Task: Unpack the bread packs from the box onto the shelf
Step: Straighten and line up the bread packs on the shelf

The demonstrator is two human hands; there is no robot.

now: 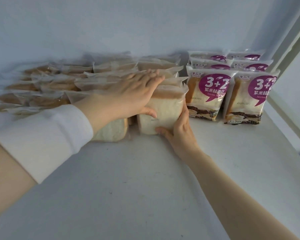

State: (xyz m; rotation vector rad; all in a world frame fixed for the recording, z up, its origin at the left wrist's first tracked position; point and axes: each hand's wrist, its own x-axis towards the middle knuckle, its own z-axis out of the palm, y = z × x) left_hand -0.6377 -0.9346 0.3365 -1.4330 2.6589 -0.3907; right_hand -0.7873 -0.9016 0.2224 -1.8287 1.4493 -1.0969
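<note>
Bread pack (163, 110): upright on shelf (145, 179), front of plain row (97, 83). Left grip (137, 90) clasped over top, right grip (178, 132) wrapped round lower corner. Likely placement step; next, square up, release both.

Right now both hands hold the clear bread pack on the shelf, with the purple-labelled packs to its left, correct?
Not quite: the head view shows the purple-labelled packs standing to the right of the clear bread pack, not its left. The left hand and right hand do both hold that pack on the shelf.
</note>
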